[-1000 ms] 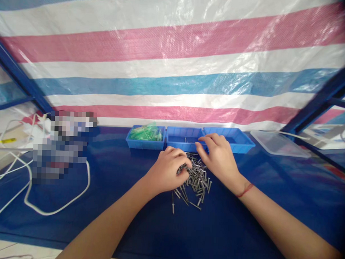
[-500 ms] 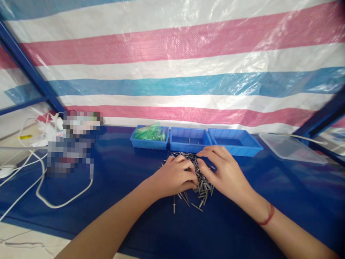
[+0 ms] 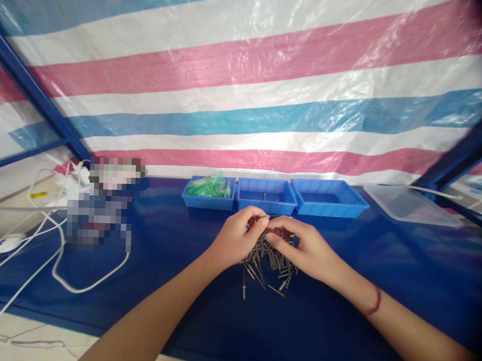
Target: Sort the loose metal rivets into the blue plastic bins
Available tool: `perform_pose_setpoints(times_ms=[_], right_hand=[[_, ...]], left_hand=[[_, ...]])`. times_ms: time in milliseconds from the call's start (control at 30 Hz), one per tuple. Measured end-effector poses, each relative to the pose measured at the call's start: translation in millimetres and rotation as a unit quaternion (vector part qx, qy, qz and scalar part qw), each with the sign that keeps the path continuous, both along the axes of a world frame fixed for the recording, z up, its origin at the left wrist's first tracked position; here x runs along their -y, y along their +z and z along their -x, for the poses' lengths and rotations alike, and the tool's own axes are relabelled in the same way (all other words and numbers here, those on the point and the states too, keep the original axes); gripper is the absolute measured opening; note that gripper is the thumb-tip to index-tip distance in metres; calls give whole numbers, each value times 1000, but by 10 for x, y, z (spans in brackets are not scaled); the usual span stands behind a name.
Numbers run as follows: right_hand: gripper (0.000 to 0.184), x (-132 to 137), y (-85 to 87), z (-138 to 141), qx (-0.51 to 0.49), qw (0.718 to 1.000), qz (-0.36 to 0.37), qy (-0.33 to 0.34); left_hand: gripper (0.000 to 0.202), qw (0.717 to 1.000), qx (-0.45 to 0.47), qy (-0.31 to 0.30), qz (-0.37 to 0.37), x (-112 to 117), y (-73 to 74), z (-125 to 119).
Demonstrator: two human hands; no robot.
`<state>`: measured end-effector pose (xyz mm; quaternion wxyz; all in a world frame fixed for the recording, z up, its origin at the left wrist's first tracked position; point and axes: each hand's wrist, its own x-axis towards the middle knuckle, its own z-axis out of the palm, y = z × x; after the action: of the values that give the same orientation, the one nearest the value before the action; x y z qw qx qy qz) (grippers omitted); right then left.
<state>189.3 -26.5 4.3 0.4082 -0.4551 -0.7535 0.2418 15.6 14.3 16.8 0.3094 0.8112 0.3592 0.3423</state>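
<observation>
My left hand (image 3: 241, 236) is pinched closed over a pile of small metal pins, some like pop rivets (image 3: 272, 255). A bit of metal shows at its thumb and index fingertips, too small to name. My right hand (image 3: 308, 246) is beside it, its index fingertip close to the left fingertips. The right thumb and index finger stand apart, with the pile partly hidden beneath them. Behind the hands is the middle blue bin (image 3: 266, 206), holding a couple of small metal pieces. One loose rivet (image 3: 244, 291) lies at the pile's front edge.
The left blue bin (image 3: 208, 203) holds green plastic bags (image 3: 211, 186). On the right are another blue bin (image 3: 330, 210) and a clear plastic lid (image 3: 410, 207). White cables (image 3: 75, 289) and blurred-out items lie on the left of the blue table (image 3: 322, 331). A striped sheet hangs behind.
My left hand has risen off the pile and now pinches near the right fingertips. My right hand has shifted slightly down, its fingers closer together. More of the pile's front shows.
</observation>
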Motion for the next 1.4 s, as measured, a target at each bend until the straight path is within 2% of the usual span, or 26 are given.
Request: perform_pose_setpoints(times_ms=[233, 500, 700, 867, 1133, 1400], right_hand=[[21, -30, -72, 11, -38, 999, 30, -22], [20, -5, -24, 3, -33, 999, 9, -35], [22, -44, 2, -20, -175, 980, 80, -39], [25, -39, 30, -17, -235, 966, 95, -52], [18, -2, 45, 21, -261, 960, 80, -63], [18, 1, 35, 34, -243, 964, 61, -85]], left_hand=[[19, 997, 30, -14, 75, 31, 17, -19], [19, 997, 32, -11, 75, 86, 84, -18], [15, 989, 90, -16, 119, 63, 42, -37], [17, 981, 140, -38, 128, 62, -43, -59], [25, 992, 72, -11, 100, 71, -35, -46], [24, 993, 63, -34, 97, 49, -59, -45]])
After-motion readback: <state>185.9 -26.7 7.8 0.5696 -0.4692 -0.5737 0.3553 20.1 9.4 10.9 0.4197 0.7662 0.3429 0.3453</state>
